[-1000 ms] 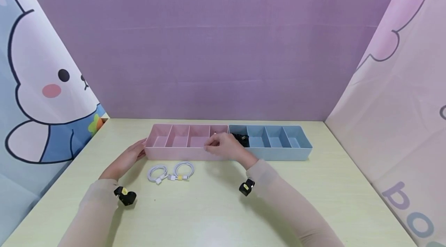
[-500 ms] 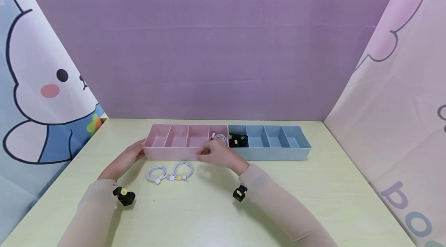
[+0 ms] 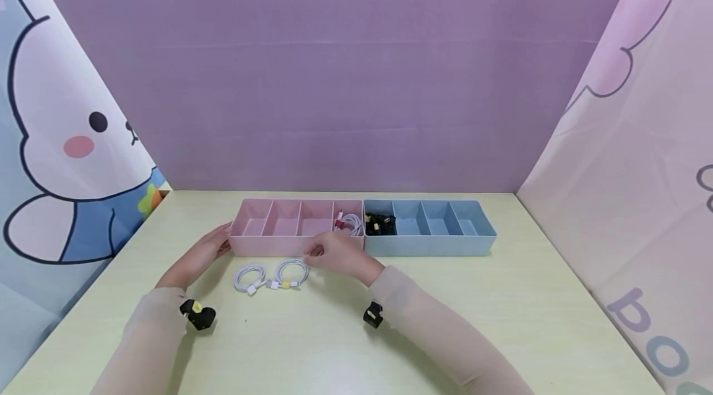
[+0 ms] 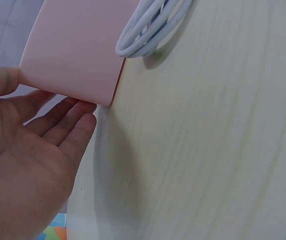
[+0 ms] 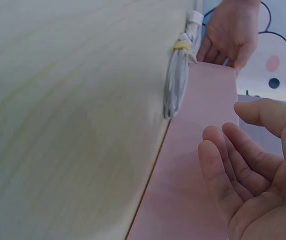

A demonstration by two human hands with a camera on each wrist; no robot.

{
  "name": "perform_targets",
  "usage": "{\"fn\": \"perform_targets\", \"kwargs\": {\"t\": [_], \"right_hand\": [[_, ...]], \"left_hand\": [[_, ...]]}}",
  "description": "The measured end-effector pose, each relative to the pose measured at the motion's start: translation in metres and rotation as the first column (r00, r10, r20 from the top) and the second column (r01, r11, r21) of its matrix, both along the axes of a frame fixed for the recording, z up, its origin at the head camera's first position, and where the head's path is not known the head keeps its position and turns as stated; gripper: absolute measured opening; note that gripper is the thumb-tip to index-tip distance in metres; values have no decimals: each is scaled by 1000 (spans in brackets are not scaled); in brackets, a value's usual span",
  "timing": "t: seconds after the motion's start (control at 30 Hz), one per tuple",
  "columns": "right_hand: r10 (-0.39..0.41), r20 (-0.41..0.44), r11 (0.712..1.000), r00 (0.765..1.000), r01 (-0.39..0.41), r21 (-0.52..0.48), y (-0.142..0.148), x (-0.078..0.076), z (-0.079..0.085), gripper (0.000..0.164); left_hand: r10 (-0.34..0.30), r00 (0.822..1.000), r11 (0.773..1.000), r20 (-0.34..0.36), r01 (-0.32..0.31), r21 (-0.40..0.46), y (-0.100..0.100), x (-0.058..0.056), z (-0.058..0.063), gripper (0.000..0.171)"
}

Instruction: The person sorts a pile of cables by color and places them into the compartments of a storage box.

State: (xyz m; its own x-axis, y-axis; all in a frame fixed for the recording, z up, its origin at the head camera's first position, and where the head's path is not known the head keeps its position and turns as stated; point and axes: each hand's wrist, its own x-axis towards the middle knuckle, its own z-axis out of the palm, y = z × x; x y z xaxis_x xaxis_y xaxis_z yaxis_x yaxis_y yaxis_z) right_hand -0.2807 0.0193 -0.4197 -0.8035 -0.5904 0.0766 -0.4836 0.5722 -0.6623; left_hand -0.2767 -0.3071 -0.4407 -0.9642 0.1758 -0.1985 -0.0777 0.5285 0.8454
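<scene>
Reaching for the next cable seems to be the step in hand. The right hand (image 3: pixel 337 254) hangs in front of the pink box (image 3: pixel 275 246), its fingertips just beside the white cable with the yellow tie (image 3: pixel 292 271), which lies coiled on the table (image 3: pixel 312 345). Its grip is loosely spread and holds nothing: in the right wrist view the thumb stands apart from the softly bent fingers. The left hand (image 4: pixel 30 155) touches the end of the pink box, probably to steady it, its grip relaxed, with the fingers laid along the end wall and the thumb by the rim.

The next move likely calls for lowering the right hand, pinching the coil where the tie gathers it, and lifting it over the front wall.

Beside it lies a second white cable (image 3: pixel 250 278); their plugs come so close that I cannot tell whether they touch, so one could drag the other along. A white cable with a red tie (image 3: pixel 351 223) sits in the rightmost compartment of the pink box. The blue box (image 3: pixel 429 246) stands end to end with the pink one, black cables (image 3: pixel 380 225) bunched in its leftmost compartment. A purple cloth (image 3: pixel 340 73) hangs behind the table.
</scene>
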Motion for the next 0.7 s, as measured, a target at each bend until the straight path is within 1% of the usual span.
{"fn": "perform_targets", "kwargs": {"t": [0.13,0.3,0.5,0.7], "right_hand": [[12,-15,999,1000,-11,52,-6,1,-1,13],[1,-13,997,1000,0,75,-11,1,-4,13],[-6,-10,996,1000,7,94,-14,1,-5,20],[-17,4,989,1000,16,144,-20,1,-9,29]], "left_hand": [[1,1000,1000,3,-1,-1,0,0,1,73],[-5,1000,1000,7,5,0,0,0,1,75],[0,1000,1000,18,0,-5,0,1,1,72],[-4,1000,1000,14,4,-12,1,1,2,72]]}}
